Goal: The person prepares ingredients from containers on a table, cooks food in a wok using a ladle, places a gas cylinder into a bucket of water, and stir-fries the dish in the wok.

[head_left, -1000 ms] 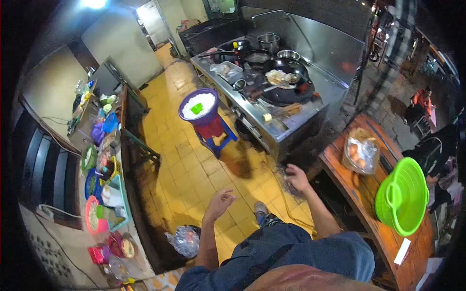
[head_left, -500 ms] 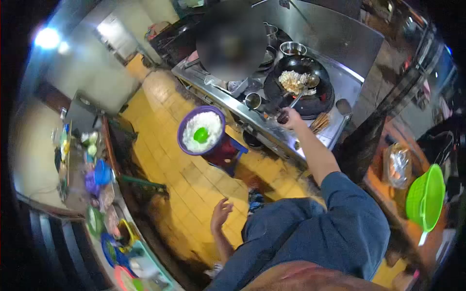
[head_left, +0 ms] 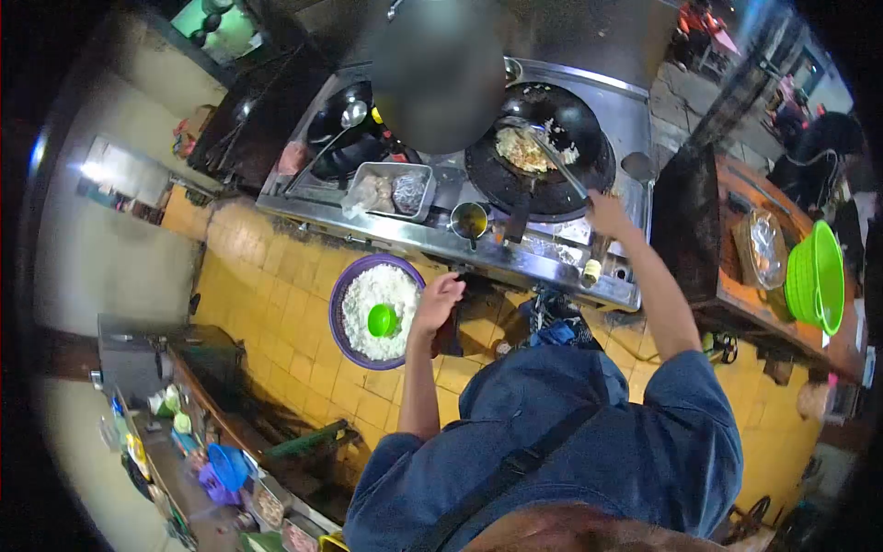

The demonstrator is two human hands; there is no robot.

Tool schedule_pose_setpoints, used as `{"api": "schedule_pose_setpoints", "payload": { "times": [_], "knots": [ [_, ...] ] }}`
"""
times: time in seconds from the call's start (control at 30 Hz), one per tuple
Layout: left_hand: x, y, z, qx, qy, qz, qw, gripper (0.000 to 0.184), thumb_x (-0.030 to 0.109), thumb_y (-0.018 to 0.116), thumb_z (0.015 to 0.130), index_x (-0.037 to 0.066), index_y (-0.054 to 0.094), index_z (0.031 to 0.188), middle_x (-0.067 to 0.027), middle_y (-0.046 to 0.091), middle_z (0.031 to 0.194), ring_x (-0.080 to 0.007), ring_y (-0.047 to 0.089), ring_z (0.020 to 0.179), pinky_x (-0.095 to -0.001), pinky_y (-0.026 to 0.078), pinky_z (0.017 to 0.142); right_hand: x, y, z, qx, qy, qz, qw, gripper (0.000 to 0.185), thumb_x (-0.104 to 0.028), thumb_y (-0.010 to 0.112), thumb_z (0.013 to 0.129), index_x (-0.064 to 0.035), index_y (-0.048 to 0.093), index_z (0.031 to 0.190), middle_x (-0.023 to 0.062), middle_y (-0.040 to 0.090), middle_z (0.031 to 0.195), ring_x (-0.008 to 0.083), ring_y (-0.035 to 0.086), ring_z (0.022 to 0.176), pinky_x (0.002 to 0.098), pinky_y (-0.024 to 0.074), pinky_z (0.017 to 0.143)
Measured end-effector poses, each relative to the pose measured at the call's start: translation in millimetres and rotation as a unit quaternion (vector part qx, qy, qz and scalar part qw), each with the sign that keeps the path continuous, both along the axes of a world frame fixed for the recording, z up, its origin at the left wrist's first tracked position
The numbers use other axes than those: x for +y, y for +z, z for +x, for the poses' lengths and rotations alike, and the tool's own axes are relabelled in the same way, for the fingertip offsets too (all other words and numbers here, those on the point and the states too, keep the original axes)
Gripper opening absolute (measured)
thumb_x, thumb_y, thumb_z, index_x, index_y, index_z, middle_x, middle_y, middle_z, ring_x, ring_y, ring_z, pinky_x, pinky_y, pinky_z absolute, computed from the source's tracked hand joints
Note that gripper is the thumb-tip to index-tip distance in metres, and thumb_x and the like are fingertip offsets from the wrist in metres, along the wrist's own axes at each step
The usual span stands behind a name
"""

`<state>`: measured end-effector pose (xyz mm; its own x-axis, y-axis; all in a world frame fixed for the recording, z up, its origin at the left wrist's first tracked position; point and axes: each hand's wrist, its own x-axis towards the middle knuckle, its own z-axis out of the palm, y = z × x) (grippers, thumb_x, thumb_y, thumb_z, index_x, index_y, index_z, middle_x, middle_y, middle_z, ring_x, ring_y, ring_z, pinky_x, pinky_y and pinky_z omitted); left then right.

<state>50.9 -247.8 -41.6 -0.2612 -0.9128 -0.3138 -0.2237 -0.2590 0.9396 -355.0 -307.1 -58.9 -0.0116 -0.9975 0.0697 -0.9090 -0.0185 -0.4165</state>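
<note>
My right hand is closed around the handle of a metal ladle, whose head rests among the rice in the black wok. The rice, white and browned, lies mostly in a mound, with loose grains up the wok's side. My left hand is raised with fingers loosely bent and apart, and nothing shows in it. It is nearest the purple basin of white rice, in which a green cup sits.
On the steel stove counter are a metal tray with wrapped food, a small pot of yellowish liquid and another ladle. A green basket stands on the wooden table at right. A cluttered side table is at lower left.
My view has turned and moved closer to the stove. My left hand has risen from beside my body to near the basin. The ladle has shifted to the rice mound's far side.
</note>
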Motion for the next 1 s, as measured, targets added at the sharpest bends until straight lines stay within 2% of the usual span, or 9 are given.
{"api": "schedule_pose_setpoints", "payload": {
  "times": [0.2, 0.4, 0.47, 0.53, 0.67, 0.73, 0.87, 0.93, 1.0],
  "knots": [
    [-71.0, -19.9, -80.5, -0.034, -0.112, -0.063, 0.991, 0.038, 0.027, 0.056, 0.084, 0.0, 0.051, 0.109, -0.0084, 0.06, 0.095, -0.0124, 0.056, 0.087, -0.026, 0.043, 0.076, 76.1, 131.6, 21.8, 0.088, -0.063, 0.09, 0.99, 0.034, -0.018, 0.05, 0.079, -0.002, 0.046, 0.109, 0.0249, 0.058, 0.081, 0.0414, 0.056, 0.078, 0.0493, 0.0447, 0.07],
    [-156.9, -114.7, -134.0, -0.024, -0.068, 0.01, 0.997, 0.053, 0.047, 0.047, 0.085, -0.002, 0.052, 0.106, -0.0066, 0.056, 0.099, -0.0144, 0.05, 0.09, -0.0297, 0.039, 0.078, 36.7, 23.1, 56.8, 0.005, -0.188, 0.108, 0.976, 0.04, -0.015, 0.044, 0.082, -0.0018, 0.041, 0.12, 0.0238, 0.059, 0.078, 0.0374, 0.059, 0.077, 0.0459, 0.0477, 0.068],
    [-164.3, -106.7, -140.5, -0.098, -0.053, -0.034, 0.993, 0.06, 0.054, 0.041, 0.084, -0.002, 0.052, 0.106, -0.0135, 0.057, 0.101, -0.0213, 0.052, 0.098, -0.0312, 0.038, 0.082, 19.8, 15.0, 75.2, 0.008, -0.184, 0.173, 0.967, 0.042, -0.012, 0.039, 0.083, -0.0023, 0.037, 0.124, 0.0242, 0.059, 0.079, 0.0367, 0.06, 0.078, 0.0459, 0.0481, 0.068],
    [-193.3, -178.0, -146.4, -0.216, -0.041, -0.088, 0.972, 0.057, 0.051, 0.046, 0.083, -0.002, 0.054, 0.101, -0.0146, 0.06, 0.093, -0.0246, 0.055, 0.094, -0.0326, 0.041, 0.08, 22.2, 30.9, 49.9, 0.04, -0.148, 0.16, 0.975, 0.04, -0.011, 0.038, 0.084, 0.0008, 0.037, 0.122, 0.0236, 0.06, 0.081, 0.0366, 0.06, 0.076, 0.0447, 0.0489, 0.067],
    [-161.3, -96.0, -164.6, -0.224, -0.075, -0.099, 0.967, 0.049, 0.047, 0.052, 0.081, 0.0, 0.058, 0.092, -0.0111, 0.063, 0.084, -0.0238, 0.06, 0.076, -0.0335, 0.045, 0.069, 39.1, 102.5, 10.6, 0.078, -0.063, 0.208, 0.973, 0.028, -0.013, 0.036, 0.086, 0.0002, 0.047, 0.108, 0.0233, 0.06, 0.085, 0.0358, 0.061, 0.078, 0.0441, 0.0491, 0.069],
    [-165.2, -86.0, -171.5, 0.082, -0.162, 0.254, 0.95, 0.039, 0.039, 0.056, 0.08, 0.002, 0.06, 0.088, -0.0088, 0.063, 0.082, -0.0188, 0.059, 0.063, -0.0294, 0.047, 0.057, 29.4, 97.0, 33.5, 0.087, -0.183, 0.204, 0.958, 0.027, -0.013, 0.037, 0.086, -0.0004, 0.049, 0.107, 0.0236, 0.06, 0.085, 0.0357, 0.061, 0.08, 0.0442, 0.0491, 0.068],
    [-165.6, -108.5, -183.4, 0.254, -0.144, 0.384, 0.876, 0.023, 0.029, 0.06, 0.08, 0.007, 0.054, 0.072, -0.0042, 0.056, 0.062, -0.0153, 0.053, 0.05, -0.0246, 0.043, 0.048, 7.3, 17.5, 47.3, 0.018, -0.147, 0.174, 0.974, 0.038, -0.007, 0.037, 0.082, 0.0028, 0.04, 0.119, 0.0243, 0.059, 0.089, 0.0373, 0.059, 0.082, 0.0457, 0.0479, 0.071],
    [-144.2, -69.6, -205.1, 0.207, -0.035, 0.367, 0.906, 0.022, 0.023, 0.06, 0.079, 0.008, 0.049, 0.068, -0.0018, 0.049, 0.057, -0.0133, 0.049, 0.048, -0.0237, 0.042, 0.047, 24.9, 46.3, 28.0, -0.003, -0.126, 0.145, 0.981, 0.039, -0.018, 0.046, 0.08, -0.0063, 0.043, 0.118, 0.0256, 0.058, 0.08, 0.0393, 0.058, 0.079, 0.0471, 0.046, 0.07],
    [-117.6, 22.7, -210.0, 0.392, -0.024, 0.444, 0.805, 0.016, 0.013, 0.056, 0.082, 0.005, 0.046, 0.072, -0.002, 0.047, 0.059, -0.0116, 0.046, 0.049, -0.0251, 0.042, 0.047, 46.9, 134.2, 27.5, 0.011, -0.153, 0.193, 0.969, 0.039, -0.02, 0.047, 0.079, -0.0098, 0.047, 0.117, 0.0225, 0.06, 0.086, 0.0382, 0.058, 0.083, 0.0482, 0.0457, 0.072]
  ]
}}
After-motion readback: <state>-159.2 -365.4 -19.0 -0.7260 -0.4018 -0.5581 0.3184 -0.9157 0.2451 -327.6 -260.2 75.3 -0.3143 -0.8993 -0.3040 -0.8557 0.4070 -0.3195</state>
